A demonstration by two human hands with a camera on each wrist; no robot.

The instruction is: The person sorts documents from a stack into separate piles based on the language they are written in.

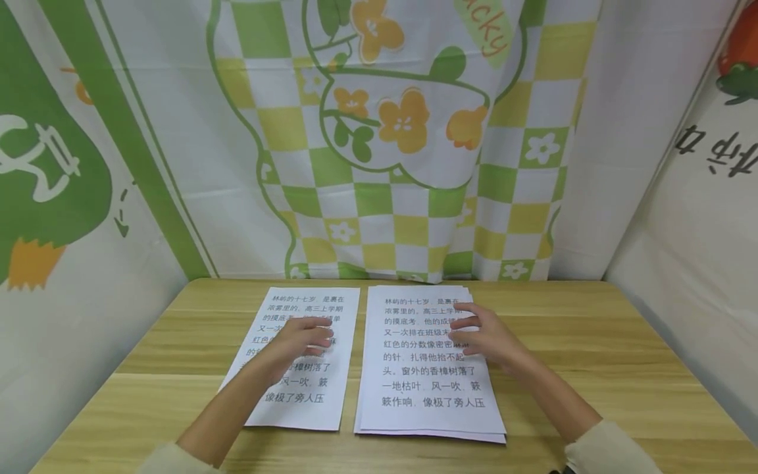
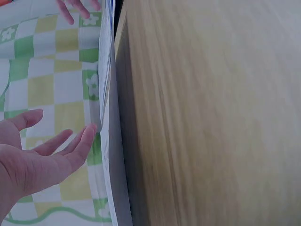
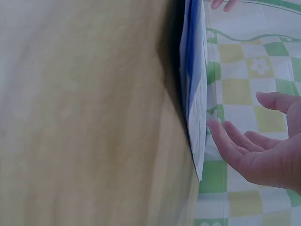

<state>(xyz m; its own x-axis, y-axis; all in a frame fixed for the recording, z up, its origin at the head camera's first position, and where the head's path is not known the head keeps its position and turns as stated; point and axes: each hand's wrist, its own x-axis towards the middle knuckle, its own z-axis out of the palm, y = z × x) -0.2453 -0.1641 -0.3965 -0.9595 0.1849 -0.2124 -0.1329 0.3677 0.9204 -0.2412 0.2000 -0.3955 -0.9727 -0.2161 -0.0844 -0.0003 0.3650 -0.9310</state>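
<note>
Two piles of white paper printed with large Chinese characters lie side by side. My left hand (image 1: 301, 340) is over the left paper (image 1: 302, 415), its fingers slightly bent and spread, holding nothing. Above the right edge of the right stack (image 1: 426, 418) is my right hand (image 1: 490, 336), with loosely bent fingers and nothing in its grasp. Several sheets show at that stack's uneven edges. In the left wrist view, fingertips of the left hand (image 2: 47, 165) come close to the paper edge; contact is unclear. The right wrist view shows the right hand (image 3: 263, 155) near paper with a blue layer (image 3: 190, 61).
Both piles rest on a wood-grain table (image 1: 592, 355). Behind it hangs a green and yellow checked curtain (image 1: 379, 210) with flowers. Printed fabric walls stand at the left (image 1: 142, 276) and right (image 1: 699, 263). A narrow strip of table separates the two piles.
</note>
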